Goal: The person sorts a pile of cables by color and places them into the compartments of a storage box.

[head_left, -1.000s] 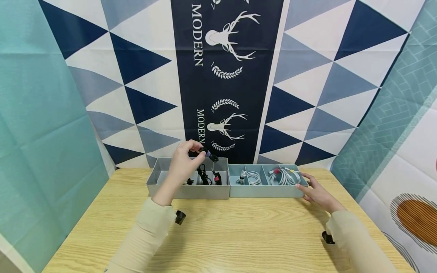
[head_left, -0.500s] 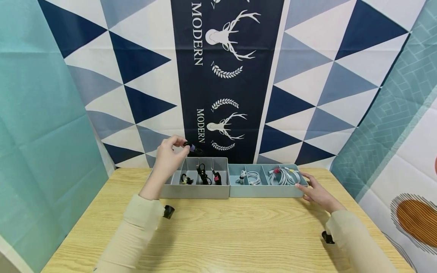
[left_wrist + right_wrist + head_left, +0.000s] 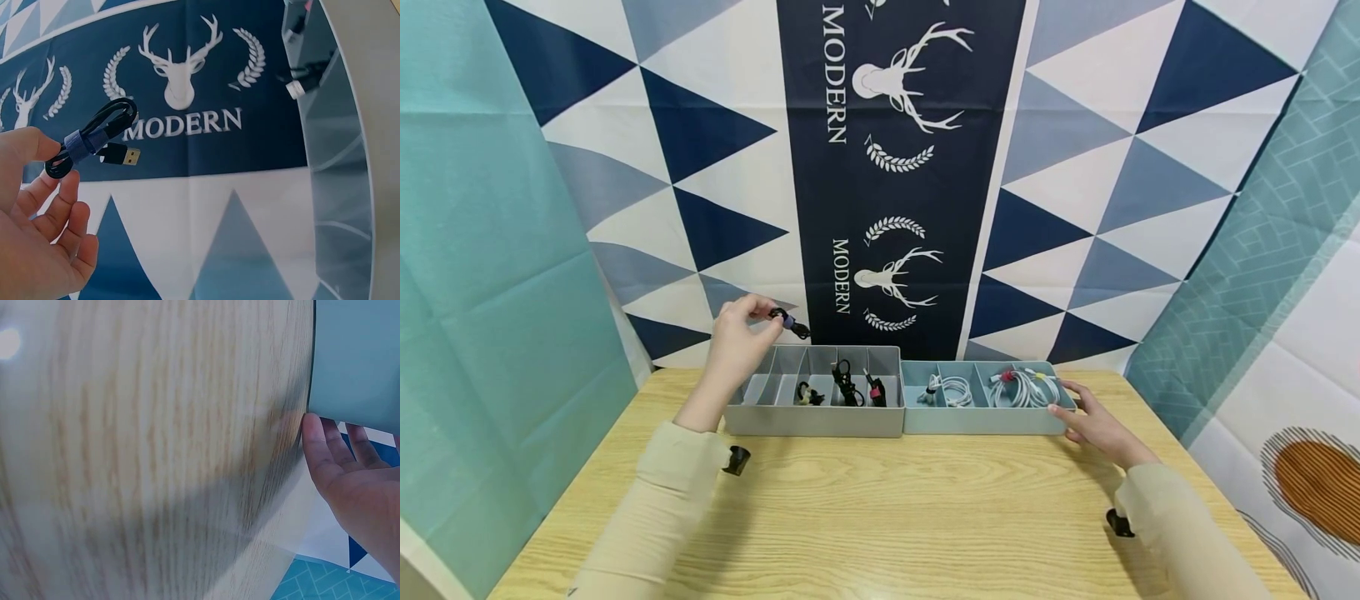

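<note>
In the head view, my left hand is raised above the left end of a grey divided box. It pinches a coiled black USB cable bound by a blue-purple strap, thumb against fingers; the metal plug shows in the left wrist view. Several black cables, one black cable among them, lie in the grey box's compartments. My right hand rests against the right end of a light blue divided box, thumb at its front corner, fingers extended along the end wall. White coiled cables lie inside that box.
Both boxes stand end to end on a wooden table, near its back edge. A patterned cloth backdrop hangs right behind them. Teal cloth covers the left side, with other hangings on the right.
My left hand has moved left with the black USB cable, from over the middle of the grey box to its left end. My right hand stays in place.
</note>
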`<state>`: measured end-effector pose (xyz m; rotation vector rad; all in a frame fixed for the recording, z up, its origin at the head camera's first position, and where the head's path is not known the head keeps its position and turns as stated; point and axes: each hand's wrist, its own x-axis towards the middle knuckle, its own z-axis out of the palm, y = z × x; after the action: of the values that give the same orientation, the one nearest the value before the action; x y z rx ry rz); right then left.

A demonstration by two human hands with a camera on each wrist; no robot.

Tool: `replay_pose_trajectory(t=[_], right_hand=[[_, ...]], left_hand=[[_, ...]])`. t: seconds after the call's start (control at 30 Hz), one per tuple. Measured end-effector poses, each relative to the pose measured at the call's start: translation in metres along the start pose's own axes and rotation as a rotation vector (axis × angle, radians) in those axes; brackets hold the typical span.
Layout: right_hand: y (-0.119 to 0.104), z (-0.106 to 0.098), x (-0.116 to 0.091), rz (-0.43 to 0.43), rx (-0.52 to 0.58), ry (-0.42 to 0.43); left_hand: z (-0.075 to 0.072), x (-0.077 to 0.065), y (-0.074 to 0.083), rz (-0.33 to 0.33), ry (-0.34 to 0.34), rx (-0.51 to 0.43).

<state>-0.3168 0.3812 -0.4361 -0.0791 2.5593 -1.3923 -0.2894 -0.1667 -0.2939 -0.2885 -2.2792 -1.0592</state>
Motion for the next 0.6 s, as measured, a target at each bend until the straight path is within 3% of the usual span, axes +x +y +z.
replay_pose_trajectory(t=[0.33,0.6], right_hand=[[0.000,0.000,-0.001,-0.004,-0.001,-0.007],[0.001,0.000,0.000,0.007,-0.001,-0.002]], left_hand=[[-0.007,-0.001,-0.024,-0.038,-0.017,0.071],[-0.010,-0.002,-0.046,-0.019,0.004,0.080]])
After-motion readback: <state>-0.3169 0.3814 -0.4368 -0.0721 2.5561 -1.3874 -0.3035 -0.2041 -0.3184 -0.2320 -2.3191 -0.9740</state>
